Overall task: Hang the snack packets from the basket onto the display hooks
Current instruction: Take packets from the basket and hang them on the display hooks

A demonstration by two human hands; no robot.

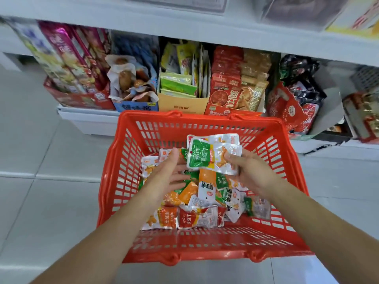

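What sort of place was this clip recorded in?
Probably a small shop aisle: a red plastic shopping basket of sealed snack packets stands before a white shelf stocked with cartons of packaged food.

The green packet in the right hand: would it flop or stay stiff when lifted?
Probably floppy: the green packet is thin, crinkled film. Likely light: the right hand pinches it by one edge. Its glossy surface may slip.

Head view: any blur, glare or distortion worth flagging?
Head view: wide-angle bowing bends the shelf edge and basket rim; upper corners are blurred; the packet in the right hand is sharp, with slight glare on its foil; lighting even.
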